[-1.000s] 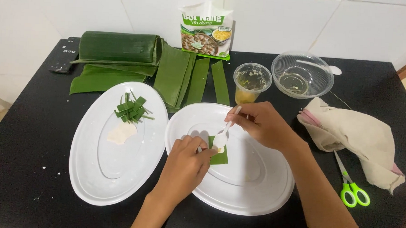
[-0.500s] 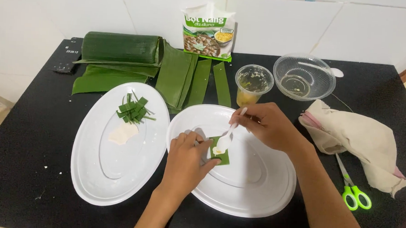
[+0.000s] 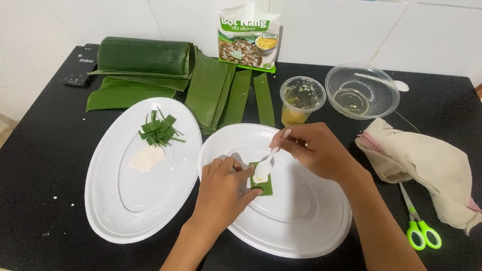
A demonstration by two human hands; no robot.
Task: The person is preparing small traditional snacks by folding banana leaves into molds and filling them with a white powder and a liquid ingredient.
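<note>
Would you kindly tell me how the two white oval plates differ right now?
The left plate holds a pile of cut green leaf pieces and a pale flat piece; the right plate holds one small leaf square. Both hands work over the right plate, the left hand steadying the square and the right hand holding a white spoon; none is at the left plate. Both sit on the black table.

Left hand (image 3: pixel 222 191) reaches toward 12 o'clock, palm down, fingertips pinched. Right hand (image 3: pixel 319 151) comes from 5 o'clock, fingers curled, pointing toward 9 o'clock.
</note>
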